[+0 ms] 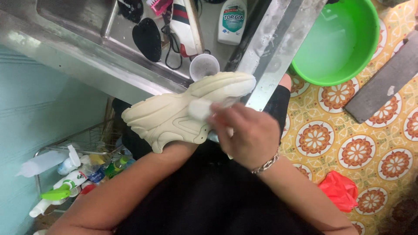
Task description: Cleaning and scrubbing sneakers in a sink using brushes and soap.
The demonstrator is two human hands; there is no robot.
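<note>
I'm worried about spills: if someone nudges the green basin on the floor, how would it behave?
The green basin looks like thin plastic, so it would probably flex if lifted by its rim. It seems to hold water, so likely heavy and apt to slosh. Its wide shape on the tiled floor makes tipping unlikely.

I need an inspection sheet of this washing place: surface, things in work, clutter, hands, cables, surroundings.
Surface: steel sink, wet, with a counter edge.
Job's things: cream shoe sole, bottom up; small white pad pressed on it.
Clutter: black insoles, striped shoe, white cup, detergent bottle in the sink.
Hands: left hand under the sole, mostly hidden; right hand has its grip on the pad.
Cables: nothing seen; only black laces.
Surroundings: green basin, patterned floor, red bag, rack of spray bottles.
</note>
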